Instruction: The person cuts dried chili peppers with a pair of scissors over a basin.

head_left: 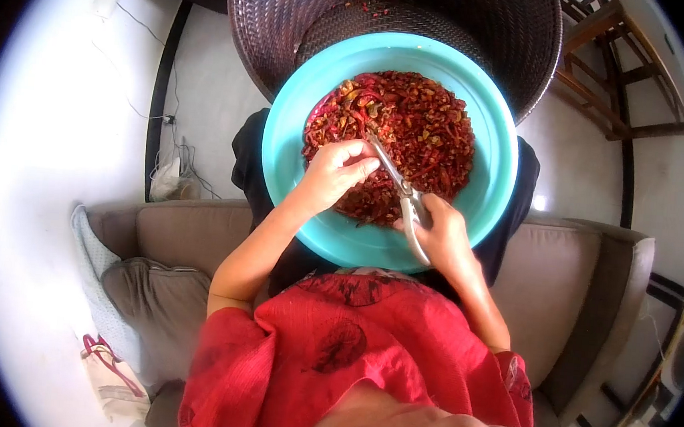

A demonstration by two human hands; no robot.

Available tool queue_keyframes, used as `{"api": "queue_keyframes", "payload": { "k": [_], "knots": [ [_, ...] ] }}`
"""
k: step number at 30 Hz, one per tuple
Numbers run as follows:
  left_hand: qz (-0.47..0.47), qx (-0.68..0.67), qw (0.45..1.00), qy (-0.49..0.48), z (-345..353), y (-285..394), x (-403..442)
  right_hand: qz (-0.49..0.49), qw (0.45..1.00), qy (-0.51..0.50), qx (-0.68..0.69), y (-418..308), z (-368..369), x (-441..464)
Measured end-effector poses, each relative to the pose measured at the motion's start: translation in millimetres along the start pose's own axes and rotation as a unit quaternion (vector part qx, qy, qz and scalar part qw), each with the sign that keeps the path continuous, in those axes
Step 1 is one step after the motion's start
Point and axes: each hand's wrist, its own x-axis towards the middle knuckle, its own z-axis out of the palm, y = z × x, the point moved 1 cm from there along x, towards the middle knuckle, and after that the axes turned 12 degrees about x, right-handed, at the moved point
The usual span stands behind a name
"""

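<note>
A wide turquoise basin (282,209) rests over my lap, filled with cut red chili peppers (429,124), some still in longer strips. My right hand (445,234) is closed around the grey handles of a pair of scissors (394,169), whose blades point up and left over the peppers. Close beside the blade tips, my left hand (335,173) is closed in a pinch above the peppers. Whatever is between its thumb and fingers is too small or hidden to make out.
Beyond the basin stands a large dark woven basket (268,31) with a few red bits inside. I sit on a brown sofa (549,286); a dark cushion (162,304) lies at left. A wooden stool (611,66) is at far right, and cables (185,161) trail along the left floor.
</note>
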Motion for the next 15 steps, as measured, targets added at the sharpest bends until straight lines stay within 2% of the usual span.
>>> {"api": "queue_keyframes", "payload": {
  "k": [2, 4, 6, 8, 12, 15],
  "knots": [
    [-0.007, 0.015, 1.0, 0.0, -2.4, 1.2, -0.7, 0.037, 0.998, -0.013, 0.041, 4.5, 2.8, 0.8],
    [-0.066, -0.051, 0.996, 0.015, -4.6, 1.5, -1.9, 0.031, 0.999, -0.003, 0.035, -3.5, 3.0, -1.7],
    [-0.055, -0.051, 0.997, 0.018, -4.3, -1.9, -2.5, 0.024, 0.999, 0.008, 0.029, -5.6, 3.6, -2.5],
    [-0.031, -0.048, 0.998, 0.022, -3.4, -4.9, -0.8, -0.034, 0.999, 0.04, -0.01, -2.8, 3.3, -1.2],
    [-0.03, -0.042, 0.999, 0.008, -3.4, -9.2, 0.9, -0.025, 0.999, 0.026, -0.021, -3.4, 3.8, 1.4],
    [-0.026, -0.062, 0.998, -0.001, -3.0, -9.7, 2.5, -0.058, 0.998, 0.029, -0.022, -3.8, 5.5, 2.7]
  ]
}}
